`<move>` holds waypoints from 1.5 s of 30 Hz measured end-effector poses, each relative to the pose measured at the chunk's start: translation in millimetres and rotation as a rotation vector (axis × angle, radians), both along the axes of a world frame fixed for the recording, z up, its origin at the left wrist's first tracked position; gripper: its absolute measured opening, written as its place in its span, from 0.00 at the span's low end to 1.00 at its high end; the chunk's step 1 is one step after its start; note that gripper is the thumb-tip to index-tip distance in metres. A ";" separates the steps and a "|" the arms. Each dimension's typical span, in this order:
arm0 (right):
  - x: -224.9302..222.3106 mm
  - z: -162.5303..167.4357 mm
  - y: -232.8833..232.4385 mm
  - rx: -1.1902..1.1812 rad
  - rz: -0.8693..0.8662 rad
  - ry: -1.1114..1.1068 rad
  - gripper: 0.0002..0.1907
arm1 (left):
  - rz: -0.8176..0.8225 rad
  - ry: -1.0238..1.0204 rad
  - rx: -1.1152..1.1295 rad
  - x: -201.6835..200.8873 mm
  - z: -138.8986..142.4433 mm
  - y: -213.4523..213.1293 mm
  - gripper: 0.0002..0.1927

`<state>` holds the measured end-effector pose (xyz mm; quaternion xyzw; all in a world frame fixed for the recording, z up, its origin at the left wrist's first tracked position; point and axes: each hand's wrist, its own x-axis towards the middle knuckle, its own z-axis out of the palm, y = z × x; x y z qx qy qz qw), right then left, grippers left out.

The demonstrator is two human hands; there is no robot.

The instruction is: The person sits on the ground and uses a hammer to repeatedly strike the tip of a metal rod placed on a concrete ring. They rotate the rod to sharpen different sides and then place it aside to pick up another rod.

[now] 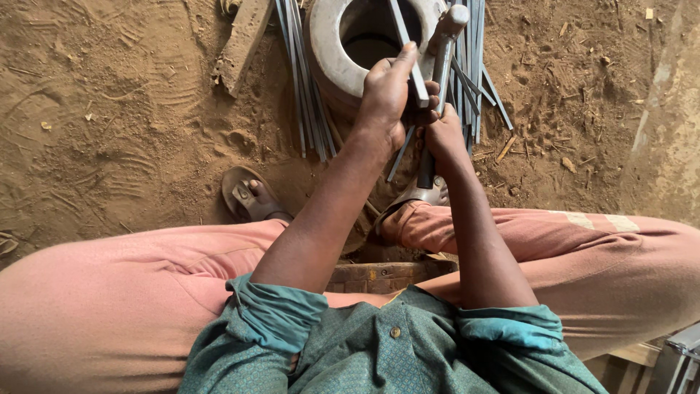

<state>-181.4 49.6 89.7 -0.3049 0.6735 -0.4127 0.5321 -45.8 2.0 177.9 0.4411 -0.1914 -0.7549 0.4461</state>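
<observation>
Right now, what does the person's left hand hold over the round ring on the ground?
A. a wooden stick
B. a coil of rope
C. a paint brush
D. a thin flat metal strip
D: the left hand grips a thin flat grey metal strip above the thick round ring, while the right hand holds a hammer beside it.

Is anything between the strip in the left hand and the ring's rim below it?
Nothing visible. The left hand holds the flat metal strip over the ring, its upper end across the opening. The right hand grips the hammer just beside it.
</observation>
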 end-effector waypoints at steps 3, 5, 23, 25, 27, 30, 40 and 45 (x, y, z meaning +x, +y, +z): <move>-0.6 -2.3 -0.2 0.008 -0.003 0.008 0.10 | -0.005 0.051 -0.004 0.2 -2.7 -1.4 0.15; -0.7 -4.7 -0.9 -0.012 -0.007 -0.019 0.10 | 0.006 0.076 -0.008 -0.7 -4.4 -2.0 0.13; -4.0 0.0 2.1 0.030 0.005 0.014 0.08 | -0.030 0.472 -0.049 -6.9 -1.1 -18.0 0.16; -4.4 -2.3 1.3 0.023 0.001 -0.017 0.07 | -0.045 0.482 -0.078 -9.0 -4.4 -18.1 0.16; -5.3 -4.4 0.3 0.010 0.000 -0.025 0.07 | -0.054 0.494 -0.083 -10.6 -6.2 -19.5 0.16; -7.4 -5.9 -0.5 0.006 0.003 -0.003 0.07 | -0.050 0.527 -0.071 -12.9 -5.8 -22.3 0.17; -6.4 2.6 1.7 0.031 -0.004 -0.035 0.07 | -0.071 0.506 -0.161 -5.9 -1.2 -22.4 0.18; -3.9 8.4 2.6 0.033 0.012 -0.005 0.08 | -0.055 0.492 -0.145 -2.7 2.7 -21.9 0.18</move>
